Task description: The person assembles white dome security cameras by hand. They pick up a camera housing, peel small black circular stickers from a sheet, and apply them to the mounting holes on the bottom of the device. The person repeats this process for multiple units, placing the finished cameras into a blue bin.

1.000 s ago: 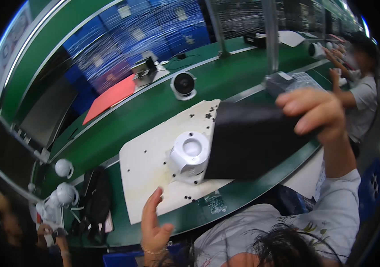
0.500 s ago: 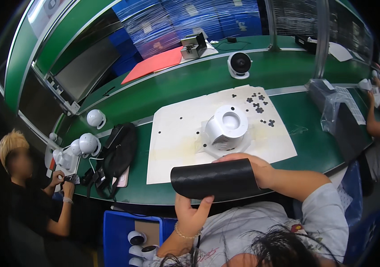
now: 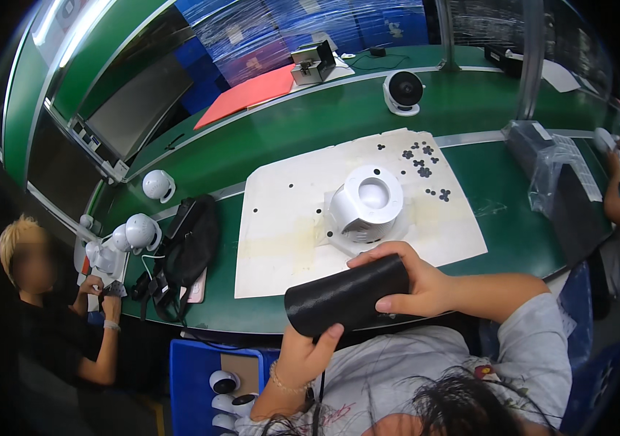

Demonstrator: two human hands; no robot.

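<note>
The left hand (image 3: 306,356) grips the black roll (image 3: 346,296) from beneath its left half, thumb up against the near edge, other fingers hidden by the roll. The left forearm (image 3: 275,401) slants up toward the roll from below. The right hand (image 3: 430,288) clasps the roll's right end, fingers bent over the far edge, thumb on the near face. The right forearm (image 3: 492,294) lies nearly level to the roll's right, elbow bent.

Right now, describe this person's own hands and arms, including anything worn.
The left hand and right hand are gloveless, with bare fingers. A pale beaded bracelet circles the left wrist. A short, loose whitish-grey sleeve covers the right upper arm.
</note>
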